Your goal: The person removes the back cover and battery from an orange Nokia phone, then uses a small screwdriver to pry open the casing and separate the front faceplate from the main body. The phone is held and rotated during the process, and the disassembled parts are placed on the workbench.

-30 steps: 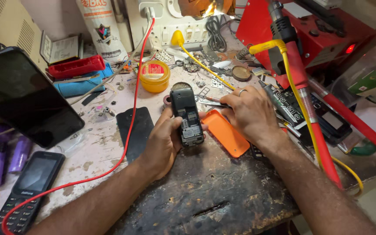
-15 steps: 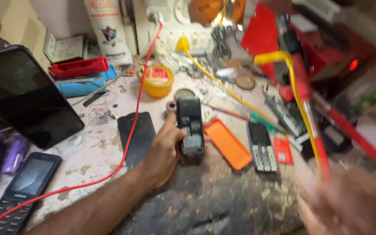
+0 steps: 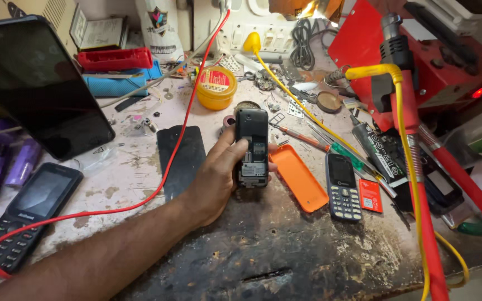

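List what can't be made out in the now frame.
- Right hand: out of the head view, whereabouts unknown.
- Opened black phone: its left side is covered by the left hand; the underside faces the bench.
- Phone's internals: too small to identify parts.
- Red wire: its top end is cut off by the frame edge.

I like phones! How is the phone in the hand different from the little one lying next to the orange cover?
The held phone shows its opened back with bare insides, gripped by the left hand. The small keypad phone lies face up, screen and buttons showing, untouched beside the orange cover. Both are dark and lie on the workbench.
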